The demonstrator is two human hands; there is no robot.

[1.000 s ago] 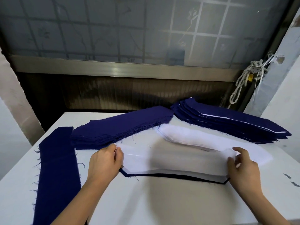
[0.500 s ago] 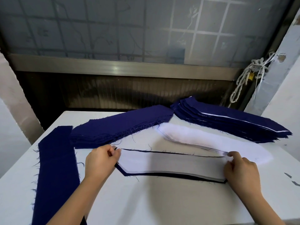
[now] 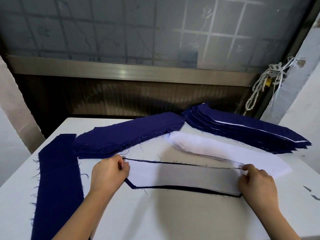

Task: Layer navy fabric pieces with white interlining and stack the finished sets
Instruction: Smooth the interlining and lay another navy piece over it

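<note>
One interlining sheet (image 3: 183,177) is pinched at both ends — left hand (image 3: 108,174), right hand (image 3: 258,184) — over one navy piece (image 3: 190,188).

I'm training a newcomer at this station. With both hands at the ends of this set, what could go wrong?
The interlining may end up skewed: the navy piece shows a wider margin along its near edge than its far edge. The right hand works right beside the white interlining pile, so it might drag a loose sheet along.
</note>
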